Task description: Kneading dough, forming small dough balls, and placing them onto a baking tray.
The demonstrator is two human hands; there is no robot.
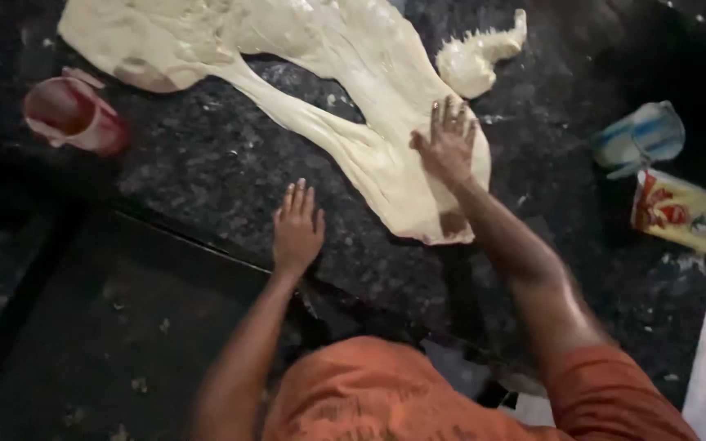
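Note:
A large thin sheet of pale dough [320,57] lies stretched across a dark speckled stone counter [206,163], narrowing to a strip and widening again near me. My right hand [447,147] lies flat with spread fingers on the near lobe of the dough. Beside it, my left hand [297,229] rests flat on the bare counter, a little left of the dough's near edge and apart from it. A small separate lump of dough [475,57] sits to the right of the sheet.
A red plastic cup [71,114] lies tipped on the counter at the left. At the right stand a pale blue mug [643,135] and a yellow-and-red packet [680,212]. The counter's near edge runs diagonally below my left hand, with dark floor beyond.

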